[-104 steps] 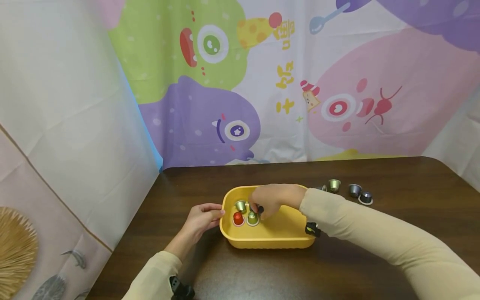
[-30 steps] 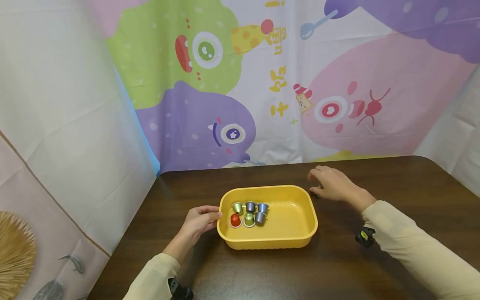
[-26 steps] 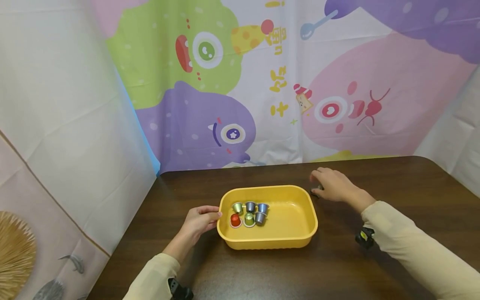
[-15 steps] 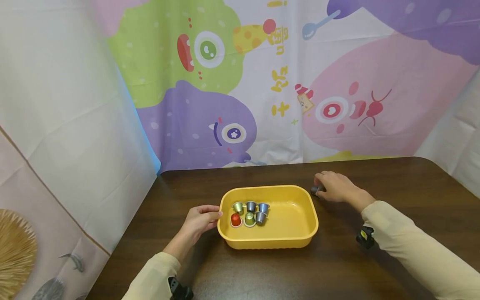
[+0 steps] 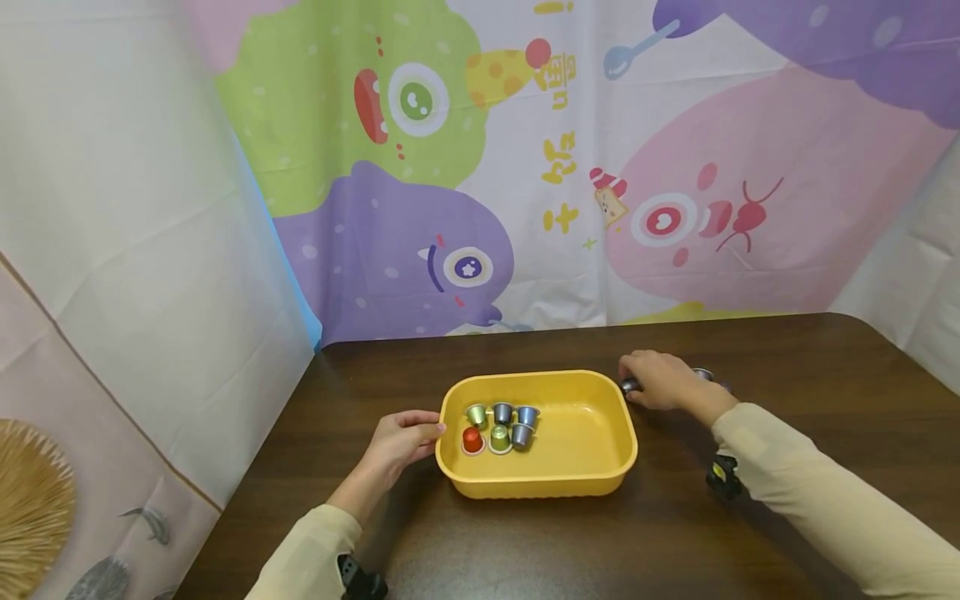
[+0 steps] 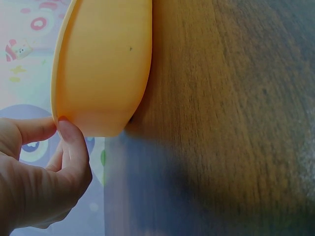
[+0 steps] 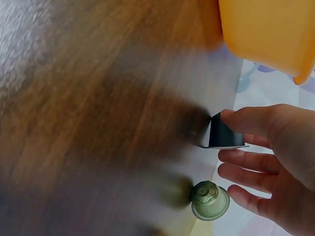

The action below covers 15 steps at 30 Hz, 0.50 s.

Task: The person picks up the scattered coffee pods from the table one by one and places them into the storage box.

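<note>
Right of centre, I have the right hand [image 5: 660, 381] pinching a dark capsule [image 7: 225, 132] beside the yellow tray [image 5: 540, 486], left hand [image 5: 401, 442] pinching its rim [image 6: 54, 88]. Step, I judge: pick-up; next calls for a clean lift.

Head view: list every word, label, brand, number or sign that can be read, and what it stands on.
"!": yellow, sideways, high on the backdrop.
Yellow characters below it: sideways, too stylised to read.
Capsules in the tray: any print too small to read.
</note>
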Each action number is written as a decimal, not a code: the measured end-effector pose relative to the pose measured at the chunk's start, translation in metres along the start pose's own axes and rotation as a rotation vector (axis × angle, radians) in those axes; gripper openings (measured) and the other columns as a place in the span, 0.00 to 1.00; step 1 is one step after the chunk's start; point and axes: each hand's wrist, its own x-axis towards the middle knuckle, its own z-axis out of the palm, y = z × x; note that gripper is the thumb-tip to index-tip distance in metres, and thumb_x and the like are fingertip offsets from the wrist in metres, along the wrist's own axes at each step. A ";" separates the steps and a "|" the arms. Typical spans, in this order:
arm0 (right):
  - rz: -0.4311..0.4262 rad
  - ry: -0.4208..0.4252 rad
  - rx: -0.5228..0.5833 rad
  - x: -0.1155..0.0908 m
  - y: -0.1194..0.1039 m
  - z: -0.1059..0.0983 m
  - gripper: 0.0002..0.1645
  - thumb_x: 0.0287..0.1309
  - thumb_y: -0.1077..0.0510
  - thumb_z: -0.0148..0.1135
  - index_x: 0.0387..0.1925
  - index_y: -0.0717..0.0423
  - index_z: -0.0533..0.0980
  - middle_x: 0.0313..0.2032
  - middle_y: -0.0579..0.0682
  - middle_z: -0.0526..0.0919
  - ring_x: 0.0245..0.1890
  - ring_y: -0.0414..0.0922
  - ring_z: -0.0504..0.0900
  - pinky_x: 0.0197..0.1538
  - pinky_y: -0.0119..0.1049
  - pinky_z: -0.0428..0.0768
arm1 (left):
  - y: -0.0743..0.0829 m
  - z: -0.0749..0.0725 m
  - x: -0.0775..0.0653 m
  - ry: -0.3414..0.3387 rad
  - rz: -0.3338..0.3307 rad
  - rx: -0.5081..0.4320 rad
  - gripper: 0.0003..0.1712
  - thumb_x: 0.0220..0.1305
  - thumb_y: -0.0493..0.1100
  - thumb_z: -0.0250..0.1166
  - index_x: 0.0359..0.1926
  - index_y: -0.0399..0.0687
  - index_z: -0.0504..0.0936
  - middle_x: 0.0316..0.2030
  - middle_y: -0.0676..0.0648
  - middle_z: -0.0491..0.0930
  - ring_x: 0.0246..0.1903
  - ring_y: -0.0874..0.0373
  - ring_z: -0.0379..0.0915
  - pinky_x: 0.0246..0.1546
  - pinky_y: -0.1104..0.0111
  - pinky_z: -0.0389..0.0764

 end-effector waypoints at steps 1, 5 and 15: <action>-0.003 0.000 -0.003 0.000 -0.001 0.000 0.13 0.51 0.56 0.71 0.36 0.54 0.75 0.32 0.49 0.78 0.33 0.45 0.77 0.37 0.43 0.80 | 0.000 0.000 0.000 0.001 0.001 0.000 0.16 0.58 0.34 0.65 0.47 0.31 0.80 0.38 0.43 0.81 0.33 0.60 0.78 0.40 0.68 0.86; -0.021 0.005 -0.011 -0.001 -0.003 0.000 0.14 0.51 0.57 0.71 0.36 0.55 0.75 0.32 0.50 0.78 0.33 0.45 0.77 0.37 0.44 0.80 | 0.001 0.000 0.000 0.004 0.003 -0.001 0.16 0.58 0.33 0.65 0.47 0.31 0.80 0.38 0.43 0.81 0.33 0.60 0.79 0.39 0.68 0.86; -0.061 0.033 0.007 -0.001 -0.003 0.004 0.12 0.51 0.55 0.69 0.35 0.54 0.76 0.32 0.50 0.78 0.32 0.45 0.78 0.35 0.42 0.80 | 0.000 0.000 0.000 0.002 0.014 -0.011 0.15 0.58 0.33 0.64 0.47 0.29 0.80 0.36 0.43 0.82 0.33 0.60 0.79 0.41 0.66 0.86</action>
